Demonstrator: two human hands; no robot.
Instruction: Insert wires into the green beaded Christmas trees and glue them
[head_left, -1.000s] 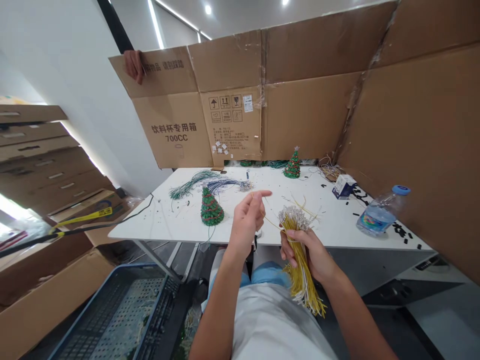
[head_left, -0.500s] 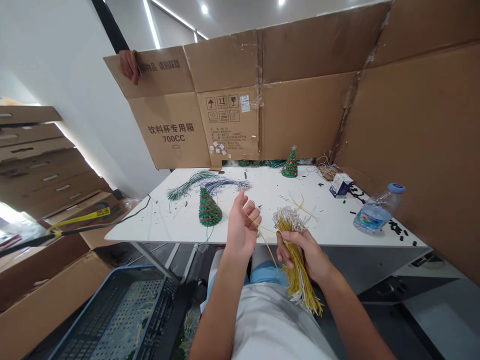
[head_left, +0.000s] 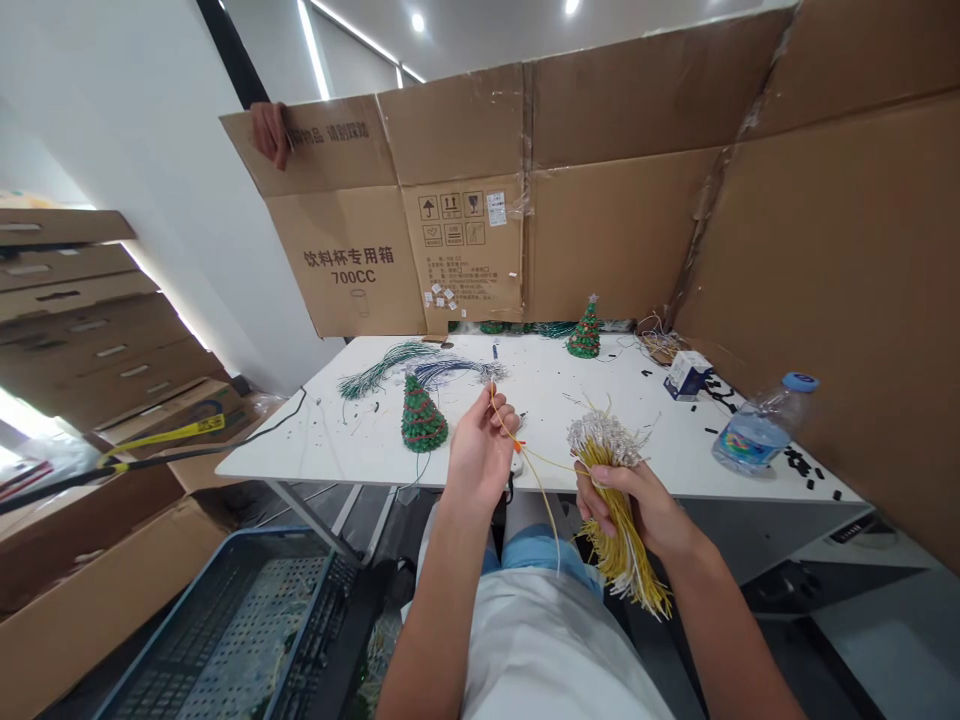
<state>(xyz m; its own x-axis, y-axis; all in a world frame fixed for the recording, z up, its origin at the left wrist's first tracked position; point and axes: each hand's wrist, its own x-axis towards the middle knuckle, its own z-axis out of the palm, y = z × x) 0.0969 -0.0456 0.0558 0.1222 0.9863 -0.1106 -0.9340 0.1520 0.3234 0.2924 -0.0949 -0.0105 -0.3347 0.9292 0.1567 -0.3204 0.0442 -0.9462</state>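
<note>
My right hand [head_left: 651,505] is wrapped round a thick bundle of yellow wires [head_left: 626,560], with clear bulb-like tips at the top and pale ends hanging below. A single yellow wire [head_left: 553,463] runs from the bundle across to my left hand [head_left: 484,440], whose thumb and fingers pinch it near its upper end. The wire's loose tail curves down over my lap. A small orange piece [head_left: 519,446] shows beside my left hand; whether it touches the wire I cannot tell. Left of that hand stands a small green Christmas tree [head_left: 422,418] with red trim.
Green wires [head_left: 382,368] and dark blue wires [head_left: 450,372] lie on the white table [head_left: 300,455]. Farther back stands a second tree [head_left: 584,332]; a small box [head_left: 687,375] and water bottle [head_left: 763,425] are right. Cardboard [head_left: 615,230] walls the back, with another person's hand [head_left: 270,135] on its edge.
My hands have moved apart: the right one went rightward with the bundle, and the left one rose slightly with the single wire. More of that wire now spans the gap.
</note>
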